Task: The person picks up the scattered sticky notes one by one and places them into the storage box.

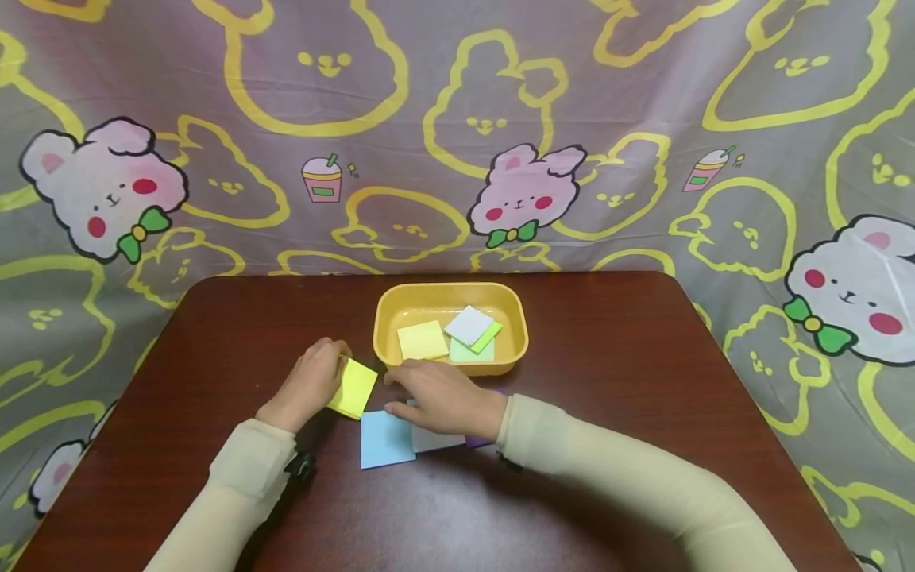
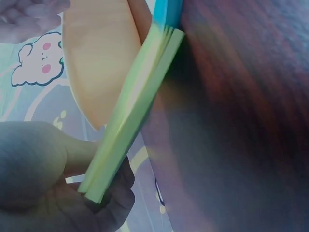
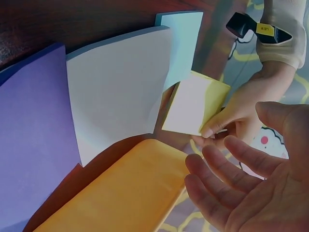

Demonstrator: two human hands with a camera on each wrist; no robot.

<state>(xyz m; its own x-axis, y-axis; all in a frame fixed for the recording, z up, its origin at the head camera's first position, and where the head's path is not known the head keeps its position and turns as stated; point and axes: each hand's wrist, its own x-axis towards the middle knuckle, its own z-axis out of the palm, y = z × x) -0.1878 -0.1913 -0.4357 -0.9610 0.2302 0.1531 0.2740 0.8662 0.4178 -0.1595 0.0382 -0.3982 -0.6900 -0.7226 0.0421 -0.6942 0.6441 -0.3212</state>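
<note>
My left hand point(image 1: 306, 385) pinches a bright yellow sticky note pad point(image 1: 355, 389) by one edge, thumb on one face and fingers on the other. In the left wrist view the pad's layered edge point(image 2: 133, 116) shows, and its far end appears by a blue pad point(image 2: 167, 12). My right hand point(image 1: 446, 397) hovers over a row of pads, its fingers relaxed and holding nothing. That row has a light blue pad point(image 1: 387, 441), a whitish pad point(image 3: 118, 92) and a purple pad point(image 3: 36, 140); the hand partly covers the last two in the head view.
Behind the hands stands a yellow plastic basin point(image 1: 522, 318). In it lie a pale yellow pad point(image 1: 423, 340), a white pad point(image 1: 468, 324), a bright green pad point(image 1: 488, 337) and a light green pad point(image 1: 472, 352). The brown table point(image 1: 608, 342) reaches a patterned curtain point(image 1: 429, 119).
</note>
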